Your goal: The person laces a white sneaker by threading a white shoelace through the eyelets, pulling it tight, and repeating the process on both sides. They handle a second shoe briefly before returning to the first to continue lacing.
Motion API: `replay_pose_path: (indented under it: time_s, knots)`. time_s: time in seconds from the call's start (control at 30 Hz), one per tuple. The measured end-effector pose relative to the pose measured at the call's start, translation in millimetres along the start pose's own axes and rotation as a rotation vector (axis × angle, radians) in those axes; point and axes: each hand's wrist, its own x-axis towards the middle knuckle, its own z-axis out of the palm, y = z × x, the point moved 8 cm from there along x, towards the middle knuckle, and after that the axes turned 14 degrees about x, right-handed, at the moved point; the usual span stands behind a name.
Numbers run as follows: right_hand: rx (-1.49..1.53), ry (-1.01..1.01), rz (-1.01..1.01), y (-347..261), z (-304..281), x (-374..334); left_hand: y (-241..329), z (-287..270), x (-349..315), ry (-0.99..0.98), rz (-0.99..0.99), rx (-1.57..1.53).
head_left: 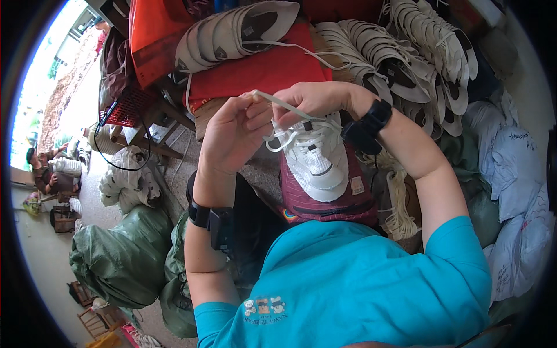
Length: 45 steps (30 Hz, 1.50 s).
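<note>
A white sneaker (318, 159) rests toe toward me on a dark red cushion-like fabric pad (299, 188) in front of my body. My left hand (235, 124) is raised left of the sneaker, its thumb and fingers pinching the end of a cream shoelace (282, 104). That lace runs taut down to the right, across the fingers of my right hand and into the sneaker's upper part. My right hand (316, 100) is curled over the sneaker's ankle opening; what its fingertips grip is hidden. A small loop of lace hangs beside the sneaker's left side.
Ahead, a stack of nested shoe uppers (217, 43) lies on red cloth (261, 66). More stacked uppers (400, 52) stand at the far right. A bundle of cream laces (400, 206) hangs right of the pad. Green sacks (125, 255) and white sacks (513, 174) flank me.
</note>
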Motion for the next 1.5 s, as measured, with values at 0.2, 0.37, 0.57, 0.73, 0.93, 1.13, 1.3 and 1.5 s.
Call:
replay_pose_path:
  time_s: [0.2, 0.37, 0.57, 0.73, 0.93, 1.13, 1.3, 1.5]
  knots:
    - [0.705, 0.317, -0.247, 1.2, -30.9, -26.3, -13.5, -42.9, 0.6, 0.473, 0.101, -0.166]
    - [0.767, 0.305, -0.323, -13.2, -29.5, -48.8, -35.3, -85.4, 2.7, 0.293, 0.160, -0.284]
    - [-0.397, 0.338, -0.206, -12.2, -13.0, -45.6, -31.1, -80.0, 0.9, 0.246, 0.173, -0.261]
    - [-0.665, 0.289, -0.211, -11.1, 8.9, -43.3, -32.4, -85.3, -3.0, 0.294, 0.179, -0.249]
    - [-0.909, 0.299, -0.266, -14.1, 40.5, -61.7, -27.9, -110.8, -25.4, 0.371, 0.172, -0.313]
    - [-0.725, 0.351, -0.400, -6.5, 33.5, -60.0, -9.8, -118.1, -37.4, 0.378, 0.209, -0.235]
    - [0.517, 0.385, -0.249, 0.6, 12.3, -61.4, -12.1, -128.2, -44.3, 0.545, 0.220, -0.017]
    - [0.858, 0.492, -0.458, 10.5, -11.4, -81.5, -26.1, -106.7, -31.8, 0.654, 0.157, 0.395]
